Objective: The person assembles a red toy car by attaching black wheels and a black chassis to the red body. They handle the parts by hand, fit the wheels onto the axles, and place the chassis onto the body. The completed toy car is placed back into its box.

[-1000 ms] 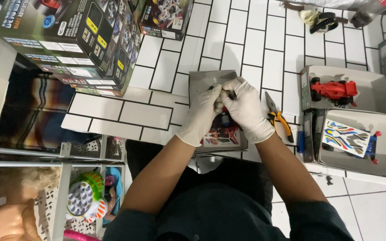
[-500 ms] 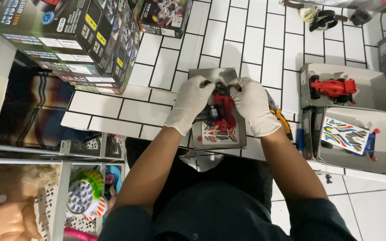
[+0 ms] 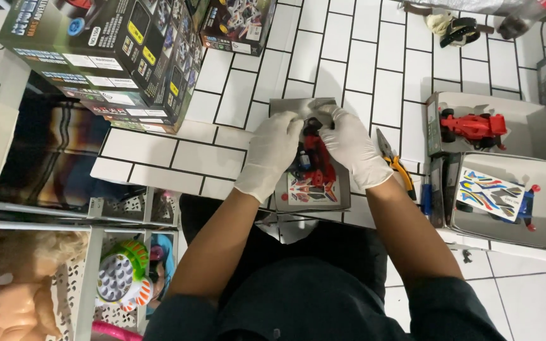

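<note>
A shallow grey box tray [image 3: 342, 197] lies on the white tiled floor in front of my lap. Inside it sit a red toy car [image 3: 316, 161] and a colourful sticker sheet [image 3: 311, 189]. My left hand [image 3: 274, 153], in a white glove, rests on the tray's left side beside the car. My right hand [image 3: 349, 144], also gloved, is at the tray's upper right. Both hands pinch a small grey piece [image 3: 316, 105] at the tray's far edge above the car.
Orange-handled pliers [image 3: 394, 163] lie just right of my right hand. Further right, an open box holds a red toy racer [image 3: 473, 125] and another holds a sticker sheet [image 3: 489, 193]. Large toy boxes [image 3: 102, 57] stand at upper left; a shelf with toys [image 3: 121, 281] is lower left.
My hands have spread apart from a tight clasp over the tray, uncovering the red toy car and sticker sheet, and moved toward the tray's far edge.
</note>
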